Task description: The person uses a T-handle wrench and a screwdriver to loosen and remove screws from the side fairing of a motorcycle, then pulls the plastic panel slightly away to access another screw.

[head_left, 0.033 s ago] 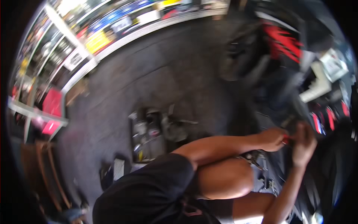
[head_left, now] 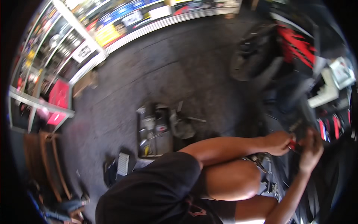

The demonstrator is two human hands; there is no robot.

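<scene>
At the right, my left hand [head_left: 278,143] is closed around a small red thing [head_left: 292,144] whose end shows past its fingers; it may be a tool handle, but its kind is not clear. Close beside it, my right hand [head_left: 311,150] is raised with fingers bent toward the red piece. Blur and shadow hide whether those fingertips grip anything. Both hands are over dark machine parts, next to a black and red motorcycle [head_left: 296,46]. Metal parts [head_left: 269,173] show below my left wrist, beside my knee.
On the dark floor lies a tray [head_left: 170,143] of tools and small parts, with a greyish lump [head_left: 182,127] and thin metal tools beside it. A grey block [head_left: 123,163] is nearer me. Glass display shelves [head_left: 87,71] line the far left; a wooden stool [head_left: 52,168] stands at left.
The whole view has shifted slightly, so the scene sits a little farther right, and the picture is sharper. Both hands keep nearly the same pose around the red thing.
</scene>
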